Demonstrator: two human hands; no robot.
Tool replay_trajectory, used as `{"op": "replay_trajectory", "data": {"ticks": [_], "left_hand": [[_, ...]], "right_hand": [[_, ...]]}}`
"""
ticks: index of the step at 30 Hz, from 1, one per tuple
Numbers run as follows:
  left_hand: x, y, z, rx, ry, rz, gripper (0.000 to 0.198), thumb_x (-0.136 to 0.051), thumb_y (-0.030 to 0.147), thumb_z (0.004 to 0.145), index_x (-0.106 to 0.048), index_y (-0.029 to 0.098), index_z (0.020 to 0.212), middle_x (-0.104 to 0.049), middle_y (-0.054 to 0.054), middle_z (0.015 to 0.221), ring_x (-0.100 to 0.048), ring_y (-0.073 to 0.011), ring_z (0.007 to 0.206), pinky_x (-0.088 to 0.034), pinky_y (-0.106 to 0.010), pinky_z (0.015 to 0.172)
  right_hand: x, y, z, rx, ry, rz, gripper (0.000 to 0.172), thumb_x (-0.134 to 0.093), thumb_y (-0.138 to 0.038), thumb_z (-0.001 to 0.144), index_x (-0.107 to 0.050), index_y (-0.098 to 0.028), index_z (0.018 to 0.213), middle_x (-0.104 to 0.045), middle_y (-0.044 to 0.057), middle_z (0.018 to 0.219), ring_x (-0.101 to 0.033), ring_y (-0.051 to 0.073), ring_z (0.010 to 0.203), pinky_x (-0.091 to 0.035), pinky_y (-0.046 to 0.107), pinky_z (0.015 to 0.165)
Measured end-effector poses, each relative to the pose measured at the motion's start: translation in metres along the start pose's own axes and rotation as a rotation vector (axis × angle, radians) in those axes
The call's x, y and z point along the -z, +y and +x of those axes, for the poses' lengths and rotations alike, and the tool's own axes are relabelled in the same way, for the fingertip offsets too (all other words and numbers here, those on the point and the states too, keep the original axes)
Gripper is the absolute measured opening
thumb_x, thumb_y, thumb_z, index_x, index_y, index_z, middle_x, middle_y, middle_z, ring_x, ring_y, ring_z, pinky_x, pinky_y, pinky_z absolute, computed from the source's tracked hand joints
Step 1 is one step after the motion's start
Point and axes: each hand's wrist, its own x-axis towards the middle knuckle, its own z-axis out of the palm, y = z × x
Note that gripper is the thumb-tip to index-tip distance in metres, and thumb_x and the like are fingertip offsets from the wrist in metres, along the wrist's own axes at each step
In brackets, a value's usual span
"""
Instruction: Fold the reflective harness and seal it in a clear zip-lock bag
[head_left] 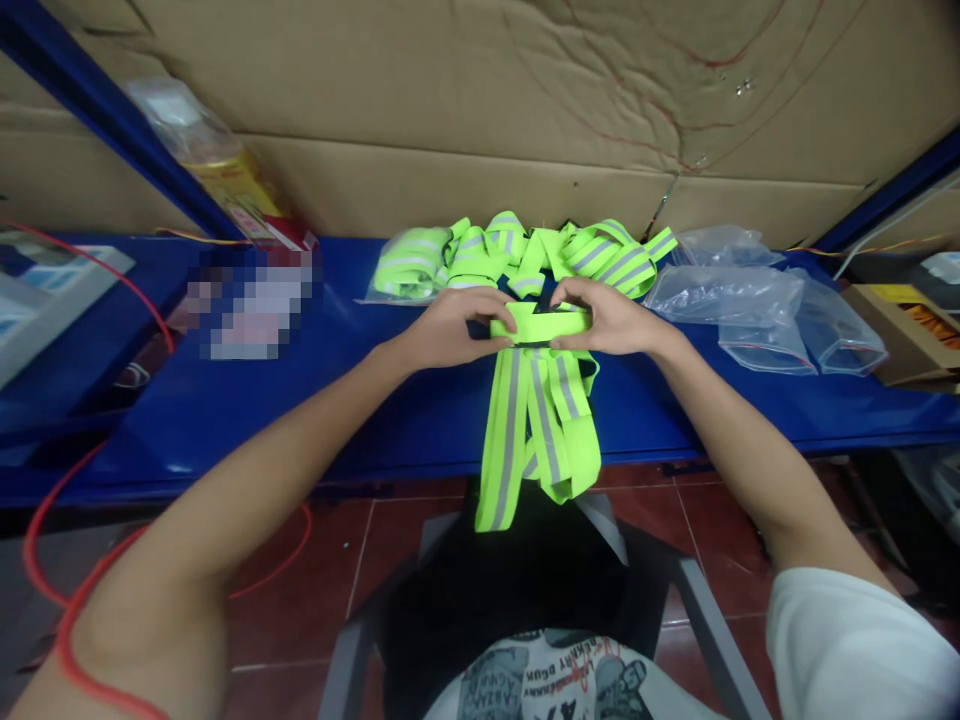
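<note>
Head view. Both hands are meeting before the wearer's torso, above the front part of a blue worktop [360, 395]. The left hand [459, 328] and the right hand [616, 318] are pinching opposite ends of a folded stretch of fluorescent yellow-green reflective strap [544, 326]. On each side, thumb and fingers are closing down to little more than the strap's thickness; whether all the fingertips are pressing on it cannot be told. The two-ended hold is probably serving to keep this stretch flat and level. Below the grip, long grey-striped loops of the strap are hanging past the worktop's front edge, presumably because that side is leaving them room to drop freely.

Just beyond the grip, further reflective straps [517, 245] are lying in a loose heap, with a bagged strap bundle [409, 262] resting at its left end. Right of the grip, clear plastic bags [731, 295] are lying flat, seemingly placed within easy reach of the right hand. Farther right, an open cardboard box [907, 335] is standing; well to the left, a yellow-labelled bottle [225, 170] is standing near the cardboard backing [420, 80].
</note>
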Motion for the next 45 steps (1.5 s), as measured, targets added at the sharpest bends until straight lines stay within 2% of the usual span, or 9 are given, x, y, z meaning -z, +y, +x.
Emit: {"op": "replay_trajectory", "data": {"ticks": [4, 10, 16, 24, 28, 31, 35, 41, 45], "left_hand": [[-0.005, -0.006, 0.001, 0.038, 0.055, -0.050, 0.046, -0.086, 0.031, 0.086, -0.069, 0.022, 0.128, -0.076, -0.008, 0.116, -0.074, -0.0200, 0.101, -0.061, -0.030, 0.082], [-0.007, -0.008, -0.001, -0.100, 0.075, 0.205, 0.016, -0.077, 0.030, 0.095, -0.079, 0.022, 0.109, -0.072, -0.007, 0.103, -0.070, -0.0211, 0.093, -0.056, -0.035, 0.082], [-0.012, -0.003, -0.002, -0.121, 0.077, 0.403, 0.018, -0.068, 0.012, 0.091, -0.078, 0.022, 0.102, -0.066, -0.006, 0.094, -0.065, -0.0228, 0.090, -0.051, -0.035, 0.074], [-0.001, 0.005, -0.001, -0.011, -0.103, 0.148, 0.031, -0.070, 0.006, 0.081, -0.080, 0.021, 0.106, -0.065, -0.008, 0.119, -0.058, -0.0107, 0.070, -0.053, -0.029, 0.064], [0.011, 0.015, 0.000, 0.131, -0.232, 0.093, 0.027, -0.080, 0.031, 0.086, -0.084, 0.026, 0.112, -0.063, -0.010, 0.142, -0.066, -0.0112, 0.077, -0.059, -0.029, 0.068], [0.009, 0.018, 0.001, 0.196, -0.168, 0.112, 0.031, -0.083, 0.047, 0.087, -0.082, 0.024, 0.106, -0.072, -0.009, 0.130, -0.066, -0.0119, 0.075, -0.057, -0.028, 0.068], [0.001, 0.017, 0.001, 0.336, -0.061, 0.063, 0.056, -0.091, 0.048, 0.079, -0.069, 0.022, 0.123, -0.073, -0.002, 0.094, -0.063, -0.0130, 0.064, -0.051, -0.027, 0.060], [-0.003, 0.011, 0.001, 0.465, 0.002, -0.038, 0.051, -0.088, 0.046, 0.077, -0.074, 0.019, 0.119, -0.077, -0.007, 0.104, -0.064, -0.0138, 0.062, -0.049, -0.029, 0.056], [-0.005, 0.010, 0.002, 0.444, 0.082, -0.073, 0.052, -0.089, 0.044, 0.075, -0.073, 0.020, 0.118, -0.076, -0.008, 0.115, -0.067, -0.0164, 0.073, -0.054, -0.031, 0.062]], "right_hand": [[-0.011, 0.001, 0.001, 0.148, 0.076, -0.097, 0.034, -0.082, -0.032, 0.080, -0.054, -0.024, 0.097, -0.058, 0.005, 0.101, -0.056, 0.026, 0.094, -0.043, 0.036, 0.082], [-0.005, -0.015, 0.000, 0.153, 0.062, -0.026, 0.030, -0.081, -0.047, 0.092, -0.062, -0.023, 0.092, -0.065, 0.007, 0.103, -0.060, 0.025, 0.098, -0.046, 0.036, 0.082], [0.017, -0.009, -0.004, -0.181, -0.011, 0.054, 0.063, -0.079, -0.073, 0.090, -0.079, -0.021, 0.124, -0.076, 0.008, 0.104, -0.063, 0.019, 0.082, -0.047, 0.033, 0.070], [0.011, -0.005, -0.006, -0.394, -0.231, 0.166, 0.057, -0.093, -0.064, 0.079, -0.078, -0.021, 0.114, -0.072, 0.000, 0.077, -0.057, 0.012, 0.047, -0.044, 0.031, 0.046], [0.007, -0.008, -0.005, -0.374, -0.161, 0.188, 0.055, -0.099, -0.050, 0.074, -0.072, -0.020, 0.111, -0.068, 0.000, 0.081, -0.060, 0.013, 0.051, -0.046, 0.030, 0.044], [0.005, -0.011, -0.005, -0.360, -0.091, 0.153, 0.053, -0.100, -0.043, 0.071, -0.068, -0.020, 0.107, -0.066, 0.001, 0.088, -0.061, 0.013, 0.052, -0.046, 0.030, 0.044], [0.000, -0.014, -0.005, -0.302, 0.000, 0.202, 0.054, -0.102, -0.037, 0.064, -0.061, -0.023, 0.096, -0.068, 0.001, 0.091, -0.064, 0.016, 0.059, -0.051, 0.033, 0.048], [-0.016, -0.011, -0.002, -0.381, 0.088, 0.499, 0.063, -0.104, -0.042, 0.056, -0.056, -0.026, 0.092, -0.066, 0.003, 0.097, -0.068, 0.023, 0.070, -0.062, 0.045, 0.054], [-0.018, -0.007, 0.001, -0.201, 0.233, 0.212, 0.057, -0.101, -0.042, 0.060, -0.054, -0.026, 0.090, -0.066, 0.002, 0.094, -0.065, 0.026, 0.085, -0.061, 0.050, 0.076]]}}
